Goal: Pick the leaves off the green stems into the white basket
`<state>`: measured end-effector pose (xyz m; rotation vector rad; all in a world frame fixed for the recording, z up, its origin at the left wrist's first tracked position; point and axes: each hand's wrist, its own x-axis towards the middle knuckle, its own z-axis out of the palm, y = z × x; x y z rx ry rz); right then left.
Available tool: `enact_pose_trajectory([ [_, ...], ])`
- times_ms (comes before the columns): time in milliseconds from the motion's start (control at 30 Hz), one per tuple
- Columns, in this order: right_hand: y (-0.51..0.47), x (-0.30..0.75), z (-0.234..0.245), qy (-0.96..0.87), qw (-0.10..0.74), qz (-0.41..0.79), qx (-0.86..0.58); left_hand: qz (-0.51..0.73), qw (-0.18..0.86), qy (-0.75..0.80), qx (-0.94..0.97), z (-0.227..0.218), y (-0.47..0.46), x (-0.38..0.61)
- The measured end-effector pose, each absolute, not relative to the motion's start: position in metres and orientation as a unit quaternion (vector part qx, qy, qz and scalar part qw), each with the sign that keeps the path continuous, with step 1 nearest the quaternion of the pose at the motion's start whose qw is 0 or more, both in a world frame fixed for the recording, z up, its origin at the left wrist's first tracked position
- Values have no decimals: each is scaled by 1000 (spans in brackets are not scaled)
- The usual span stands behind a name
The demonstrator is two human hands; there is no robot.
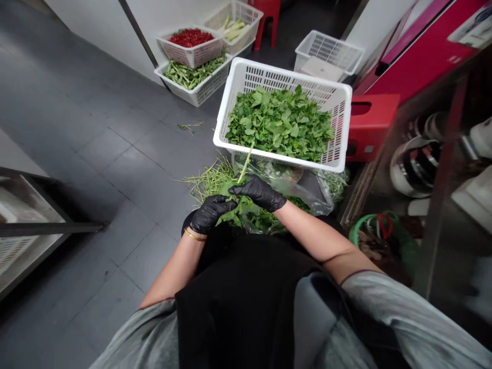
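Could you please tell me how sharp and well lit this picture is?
In the head view, light is soft and even, the leafy greens look sharp, the white objects at right are blurred, and the wide lens stretches the right sleeve at the edge.

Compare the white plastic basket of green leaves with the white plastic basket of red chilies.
The green-leaf basket stands closer in view; the red-chili basket sits farther off. The first holds leaves, the second chilies, and the second rests on another basket. Both are white, slatted plastic.
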<state>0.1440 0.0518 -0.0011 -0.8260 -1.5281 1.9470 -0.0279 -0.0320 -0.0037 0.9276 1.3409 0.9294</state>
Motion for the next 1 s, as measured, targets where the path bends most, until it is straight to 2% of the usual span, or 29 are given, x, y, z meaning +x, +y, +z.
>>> enact_pose_trajectory([
  [100,70,158,3,-566,261,704,-341,405,644,549,346,2,-39,-33],
  [233,111,202,15,-432,416,644,-475,444,665,536,270,11,-49,-41],
  [333,109,224,20,-410,476,607,-487,471,631,554,271,9,-49,-41],
  [400,87,221,20,-463,468,607,-446,476,594,571,306,4,-46,-37],
  [533,46,185,19,-563,378,638,-365,480,555,586,345,-6,-40,-27],
  [700,68,152,12,-651,278,582,-400,469,585,583,314,-10,-45,-22],
  [767,86,156,8,-649,294,530,-459,470,591,575,314,-10,-48,-23],
  [867,99,177,3,-573,391,502,-516,480,587,564,328,-9,-53,-25],
  [933,93,193,2,-527,415,554,-493,483,582,560,338,-7,-53,-27],
  [1000,78,202,4,-521,378,628,-437,490,568,563,348,-6,-52,-27],
])
